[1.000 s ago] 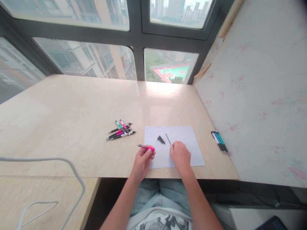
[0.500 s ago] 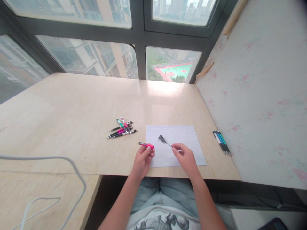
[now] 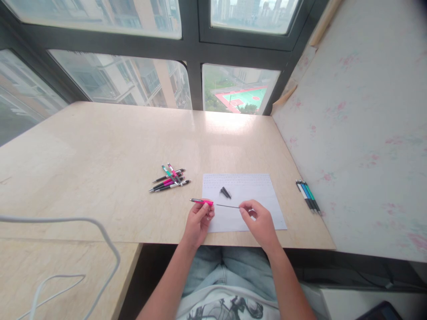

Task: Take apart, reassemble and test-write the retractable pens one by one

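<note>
My left hand [image 3: 199,221] is closed on a pink pen barrel [image 3: 203,202], held sideways above the left edge of a white sheet of paper [image 3: 247,222]. Between thumb and fingertips my right hand [image 3: 256,218] pinches a thin dark pen refill [image 3: 227,206]. The refill's free end points left, level with the barrel's right end and a small distance from it. Black pen parts [image 3: 225,192] lie on the paper just beyond the refill; one looks like a grip section, and the smaller bits are too small to tell.
A loose pile of several pens [image 3: 170,180] lies left of the paper. More pens [image 3: 308,197] are lined up at the right, by the papered wall [image 3: 360,160]. A white cable [image 3: 110,249] loops over the tabletop [image 3: 100,178] at the left. Windows [image 3: 242,89] stand behind.
My right hand has turned the refill from slanting up toward the black parts to nearly level, its tip now facing the pink barrel. My left hand has barely moved.
</note>
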{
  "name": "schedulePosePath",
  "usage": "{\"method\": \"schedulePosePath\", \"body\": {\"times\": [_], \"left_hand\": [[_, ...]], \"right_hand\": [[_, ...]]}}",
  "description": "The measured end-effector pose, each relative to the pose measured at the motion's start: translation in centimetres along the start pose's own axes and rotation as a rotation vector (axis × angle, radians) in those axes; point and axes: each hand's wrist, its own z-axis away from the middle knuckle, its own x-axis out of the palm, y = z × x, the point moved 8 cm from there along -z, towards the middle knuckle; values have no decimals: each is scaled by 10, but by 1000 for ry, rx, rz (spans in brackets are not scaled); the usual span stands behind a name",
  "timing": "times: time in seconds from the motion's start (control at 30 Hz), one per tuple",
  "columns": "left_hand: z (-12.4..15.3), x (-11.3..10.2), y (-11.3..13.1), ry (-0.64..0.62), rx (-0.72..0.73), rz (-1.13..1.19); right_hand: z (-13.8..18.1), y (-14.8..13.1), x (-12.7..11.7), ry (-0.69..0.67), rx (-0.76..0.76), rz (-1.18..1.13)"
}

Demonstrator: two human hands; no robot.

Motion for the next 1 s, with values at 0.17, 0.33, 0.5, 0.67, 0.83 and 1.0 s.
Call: {"method": "schedulePosePath", "body": {"times": [0.17, 0.33, 0.5, 0.67, 0.83, 1.0], "left_hand": [[2, 4, 1, -9, 24, -95], [3, 7, 3, 14, 47, -123], [5, 12, 2, -21, 39, -247], [5, 13, 5, -17, 49, -210], [3, 10, 4, -10, 53, -180], [3, 8, 4, 16, 64, -144]], "right_hand": [[0, -16, 12, 0, -74, 24], [3, -26, 18, 21, -126, 75], [5, -26, 19, -1, -128, 92], [6, -23, 29, -47, -127, 86], [8, -17, 37, -72, -104, 56], [9, -17, 39, -74, -103, 57]]}}
